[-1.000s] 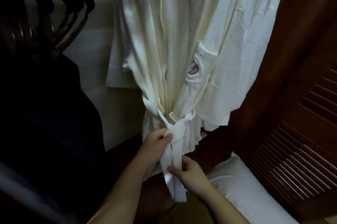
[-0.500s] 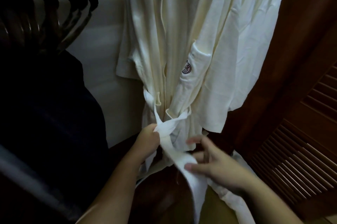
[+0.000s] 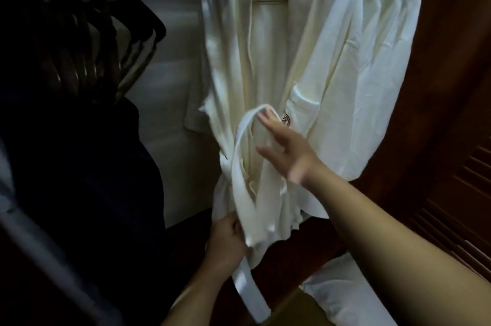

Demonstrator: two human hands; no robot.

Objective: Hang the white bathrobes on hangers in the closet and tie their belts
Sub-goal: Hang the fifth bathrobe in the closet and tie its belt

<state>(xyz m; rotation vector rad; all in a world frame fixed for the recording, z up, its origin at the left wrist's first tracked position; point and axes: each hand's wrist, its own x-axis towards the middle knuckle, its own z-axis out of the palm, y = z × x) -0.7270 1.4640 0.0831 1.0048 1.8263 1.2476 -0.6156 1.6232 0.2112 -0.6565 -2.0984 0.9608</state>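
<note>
White cotton bathrobes (image 3: 313,65) hang in a row from hangers inside a dark wooden closet, the front one facing the camera with a small dark crest (image 3: 286,120) on its chest pocket. A person's left hand (image 3: 225,242), low at the robe's hem, curls its fingers around the white fabric belt (image 3: 240,166), whose free end trails down past the wrist. The right hand (image 3: 288,151) is raised at waist height with fingers spread and straight, a loop of the belt draped over the fingertips. A louvred wooden door (image 3: 457,206) stands to the right; dark garments (image 3: 79,166) hang at left.
</note>
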